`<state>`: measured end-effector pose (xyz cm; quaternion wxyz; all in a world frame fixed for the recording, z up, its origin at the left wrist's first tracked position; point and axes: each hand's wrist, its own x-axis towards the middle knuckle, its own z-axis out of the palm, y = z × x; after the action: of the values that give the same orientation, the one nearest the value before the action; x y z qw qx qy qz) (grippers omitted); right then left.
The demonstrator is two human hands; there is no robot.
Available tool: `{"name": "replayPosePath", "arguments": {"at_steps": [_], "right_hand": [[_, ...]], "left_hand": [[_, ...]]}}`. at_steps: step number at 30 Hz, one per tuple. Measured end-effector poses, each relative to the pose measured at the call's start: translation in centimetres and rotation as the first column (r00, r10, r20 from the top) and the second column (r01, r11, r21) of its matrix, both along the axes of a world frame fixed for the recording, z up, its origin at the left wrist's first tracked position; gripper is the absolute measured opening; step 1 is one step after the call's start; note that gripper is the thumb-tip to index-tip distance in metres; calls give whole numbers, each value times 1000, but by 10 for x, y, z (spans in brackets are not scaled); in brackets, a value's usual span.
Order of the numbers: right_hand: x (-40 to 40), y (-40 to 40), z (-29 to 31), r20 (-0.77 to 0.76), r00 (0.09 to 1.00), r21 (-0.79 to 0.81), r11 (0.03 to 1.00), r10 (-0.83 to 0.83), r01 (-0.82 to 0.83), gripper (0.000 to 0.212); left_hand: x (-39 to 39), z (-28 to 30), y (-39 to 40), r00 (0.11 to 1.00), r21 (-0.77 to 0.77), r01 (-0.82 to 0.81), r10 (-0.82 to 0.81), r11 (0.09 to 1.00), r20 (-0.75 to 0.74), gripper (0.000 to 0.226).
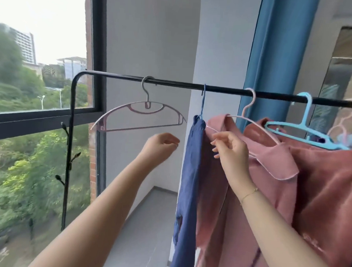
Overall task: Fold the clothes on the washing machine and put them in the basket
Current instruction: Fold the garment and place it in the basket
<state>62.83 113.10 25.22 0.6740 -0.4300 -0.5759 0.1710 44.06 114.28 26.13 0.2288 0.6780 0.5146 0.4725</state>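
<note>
Here, right hand (229, 145) pinches pink shirt (271, 165) by window (41, 75) (left hand (160, 145) loose).

I have both bare arms reaching up and far. My left hand (162, 146) hangs in the air, fingers loosely curled, holding nothing. My right hand (230, 149), to its right, pinches with thumb and fingers; a thin bracelet circles that wrist.

A black clothes rail (173, 83) spans the balcony above both hands — an empty pink hanger (140, 116) over the left hand, a blue garment (189, 175) between the hands, a pink garment (270, 179) at the right hand, a light blue hanger (306, 128) beyond it.
</note>
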Motion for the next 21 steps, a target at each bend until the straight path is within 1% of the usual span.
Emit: {"name": "replayPosePath", "arguments": {"at_steps": [4,6,9,11,13,15,19,21], "right_hand": [[23,52,20,86,996,-86,996,37,-30,19],[33,80,29,85,995,-121,992,49,-38,19],[43,104,37,50,996,-193,979,68,-57,19],[45,117,38,2,994,-253,962,109,-105,19],[44,127,40,-60,987,-286,945,150,-161,19],[38,135,43,-82,983,-301,936,166,-183,19],[17,149,52,-99,968,-309,917,232,-252,29],[3,156,57,-84,970,-323,914,230,-245,29]], "left_hand": [[34,20,41,1000,38,-18,17,999,25,18],[50,27,60,999,43,-15,14,999,29,16],[61,28,76,999,32,9,-10,999,39,23],[63,26,83,998,16,38,-39,999,50,27],[64,27,88,997,-2,58,-58,998,41,23],[64,28,89,998,-1,42,-41,999,37,20],[54,25,94,996,103,-34,42,994,-79,8],[48,26,97,989,151,-71,90,986,-121,5]]}}
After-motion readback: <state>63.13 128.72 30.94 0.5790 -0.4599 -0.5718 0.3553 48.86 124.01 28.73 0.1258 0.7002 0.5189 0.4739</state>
